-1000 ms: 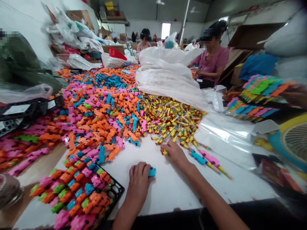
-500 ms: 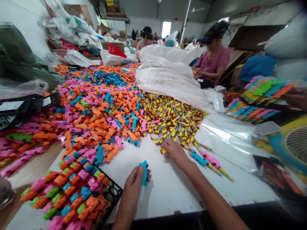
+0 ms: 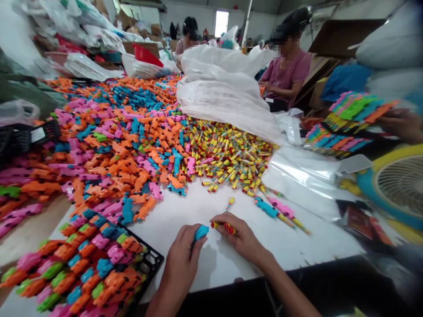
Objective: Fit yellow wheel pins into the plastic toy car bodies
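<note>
My left hand (image 3: 183, 259) grips a small blue plastic toy piece (image 3: 200, 232) above the white table (image 3: 211, 268). My right hand (image 3: 242, 236) pinches a thin yellow and red tube (image 3: 224, 226), its tip close to the blue piece. Both hands meet near the table's front edge. One loose tube (image 3: 229, 203) lies just beyond them. A heap of yellow and red tubes (image 3: 231, 158) spreads farther back, and a large heap of orange, pink and blue toy pieces (image 3: 132, 136) covers the left of the table.
A black tray (image 3: 149, 263) filled with coloured pieces sits at the front left. A blue piece (image 3: 266, 208) and a pink piece (image 3: 280, 207) lie to the right by clear plastic bags (image 3: 307, 180). A white sack (image 3: 224, 101) lies behind. A person in a purple shirt (image 3: 287, 75) sits opposite. A fan (image 3: 396, 185) stands right.
My right hand left the tube heap and came back toward me holding a tube. My left hand lifted the blue piece and now holds it next to the tube.
</note>
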A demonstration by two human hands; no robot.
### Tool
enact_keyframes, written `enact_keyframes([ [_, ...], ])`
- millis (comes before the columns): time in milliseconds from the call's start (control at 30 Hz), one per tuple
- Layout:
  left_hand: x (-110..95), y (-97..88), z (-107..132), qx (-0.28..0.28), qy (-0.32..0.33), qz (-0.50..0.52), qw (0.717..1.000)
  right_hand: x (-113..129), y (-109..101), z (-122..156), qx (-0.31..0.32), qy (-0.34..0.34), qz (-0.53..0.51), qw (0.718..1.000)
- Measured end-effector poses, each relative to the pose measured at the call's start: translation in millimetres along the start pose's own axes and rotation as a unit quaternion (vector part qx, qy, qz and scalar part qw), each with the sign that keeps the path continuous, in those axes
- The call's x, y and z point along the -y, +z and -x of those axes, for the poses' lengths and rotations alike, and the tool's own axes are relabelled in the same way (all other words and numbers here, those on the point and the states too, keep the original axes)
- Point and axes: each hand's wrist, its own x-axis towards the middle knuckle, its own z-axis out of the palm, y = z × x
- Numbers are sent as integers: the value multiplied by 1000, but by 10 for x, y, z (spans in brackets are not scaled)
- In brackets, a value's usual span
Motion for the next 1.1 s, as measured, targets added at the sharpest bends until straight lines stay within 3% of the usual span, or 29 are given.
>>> enact_keyframes([
  [200, -29, 19, -25, 2, 15, 4, 1000, -27, -34, 2, 15, 11, 21, 1000],
  [567, -2, 29, 20, 48, -36, -6, 998, -101, -32, 69, 58, -123, 178, 975],
  [867, -91, 35, -31, 73, -55, -17, 996, -162, -33, 118, 11, -88, 103, 991],
  [1100, -15, 69, 20, 59, -84, 18, 995, -167, 7, 136, 62, -92, 156, 981],
])
